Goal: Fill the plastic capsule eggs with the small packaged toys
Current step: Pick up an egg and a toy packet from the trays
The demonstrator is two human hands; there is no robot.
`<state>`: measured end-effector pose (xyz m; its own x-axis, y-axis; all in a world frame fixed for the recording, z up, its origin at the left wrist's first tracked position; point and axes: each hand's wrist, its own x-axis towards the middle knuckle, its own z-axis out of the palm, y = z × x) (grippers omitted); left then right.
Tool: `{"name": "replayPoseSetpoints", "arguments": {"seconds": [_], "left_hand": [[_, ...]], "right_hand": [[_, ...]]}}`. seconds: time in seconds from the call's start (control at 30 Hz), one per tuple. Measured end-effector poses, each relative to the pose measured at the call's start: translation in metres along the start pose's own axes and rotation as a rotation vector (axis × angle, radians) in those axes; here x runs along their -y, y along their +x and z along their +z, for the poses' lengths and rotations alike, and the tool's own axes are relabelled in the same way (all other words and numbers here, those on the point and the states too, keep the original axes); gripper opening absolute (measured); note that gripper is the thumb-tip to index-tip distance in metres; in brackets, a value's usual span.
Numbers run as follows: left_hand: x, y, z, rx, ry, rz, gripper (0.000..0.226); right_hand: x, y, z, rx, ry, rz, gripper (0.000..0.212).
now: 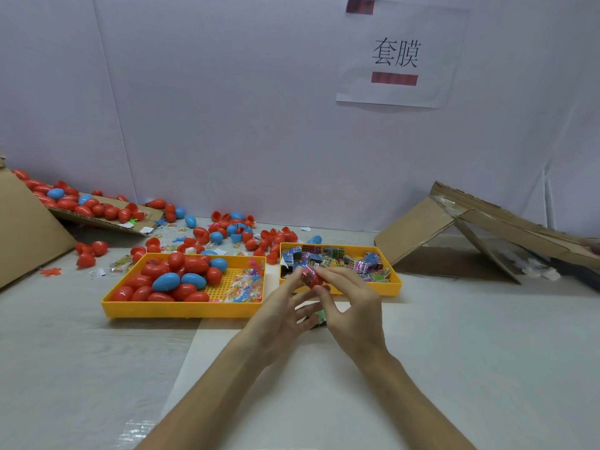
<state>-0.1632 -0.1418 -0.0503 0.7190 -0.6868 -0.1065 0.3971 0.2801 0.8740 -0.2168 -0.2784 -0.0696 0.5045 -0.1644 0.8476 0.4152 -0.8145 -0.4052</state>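
Red capsule egg (311,278) sits in a two-handed grip, pinched between left hand (279,319) and right hand (355,306) fingertips.

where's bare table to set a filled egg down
Bare table lies in front of the left tray, and a wider stretch in front of the right tray and the cardboard lean-to. Crowded: behind both trays, where loose eggs litter it. Left hand and right hand pinch a red egg.

light: bright, even, diffuse | shadows: soft, faint | focus: slight blur overall | edges: wide-angle bowing
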Motion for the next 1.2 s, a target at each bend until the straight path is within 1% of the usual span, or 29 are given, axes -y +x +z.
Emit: {"name": "replayPoseSetpoints", "arguments": {"seconds": [0.07,0.2,0.3,0.37,0.4,0.47,0.57,0.6,0.67,0.73,0.77,0.83,0.87,1.0,1.2], "left_hand": [[0.001,-0.001,-0.001,-0.024,-0.041,0.014,0.042],[0.000,-0.002,-0.003,-0.009,-0.098,0.052,0.044],[-0.002,-0.003,-0.003,0.019,-0.105,0.077,0.036],[-0.003,-0.004,-0.002,0.035,-0.118,0.089,0.030],[-0.004,-0.005,-0.002,0.034,-0.118,0.093,0.030],[-0.004,-0.006,-0.001,0.016,-0.110,0.093,0.034],[-0.004,-0.004,0.000,-0.031,-0.129,0.104,0.024],[-0.004,-0.004,0.000,-0.055,-0.147,0.106,0.025],[-0.002,-0.002,0.000,-0.079,-0.199,0.102,0.035],[-0.002,-0.002,0.000,-0.070,-0.240,0.108,0.044],[-0.002,-0.002,0.000,-0.065,-0.242,0.118,0.045],[-0.003,-0.001,0.000,-0.066,-0.228,0.139,0.044],[-0.002,0.000,-0.001,-0.066,-0.221,0.144,0.044],[-0.002,0.001,-0.001,-0.056,-0.205,0.159,0.044],[-0.003,0.000,0.000,-0.040,-0.220,0.154,0.042]], "right_hand": [[-0.001,0.000,0.000,0.020,0.003,-0.003,0.034],[0.001,0.000,0.001,0.026,0.045,0.037,0.035],[0.003,0.001,0.001,0.017,0.102,0.159,0.029],[0.001,0.001,0.001,0.041,0.118,0.246,0.024],[-0.001,0.001,0.001,0.060,0.116,0.270,0.022],[-0.002,0.001,0.001,0.084,0.104,0.284,0.019],[-0.001,0.002,0.000,0.081,0.111,0.257,0.020],[-0.001,0.002,0.000,0.074,0.119,0.245,0.021],[-0.002,0.002,-0.001,0.062,0.137,0.245,0.025],[-0.002,0.004,-0.002,0.052,0.224,0.323,0.026],[-0.001,0.006,-0.002,0.046,0.310,0.401,0.025],[-0.001,0.008,-0.004,0.036,0.461,0.544,0.020],[-0.002,0.009,-0.005,0.036,0.488,0.573,0.019],[-0.002,0.010,-0.008,0.062,0.584,0.628,0.031],[-0.005,0.011,-0.010,0.059,0.707,0.688,0.022]]}}
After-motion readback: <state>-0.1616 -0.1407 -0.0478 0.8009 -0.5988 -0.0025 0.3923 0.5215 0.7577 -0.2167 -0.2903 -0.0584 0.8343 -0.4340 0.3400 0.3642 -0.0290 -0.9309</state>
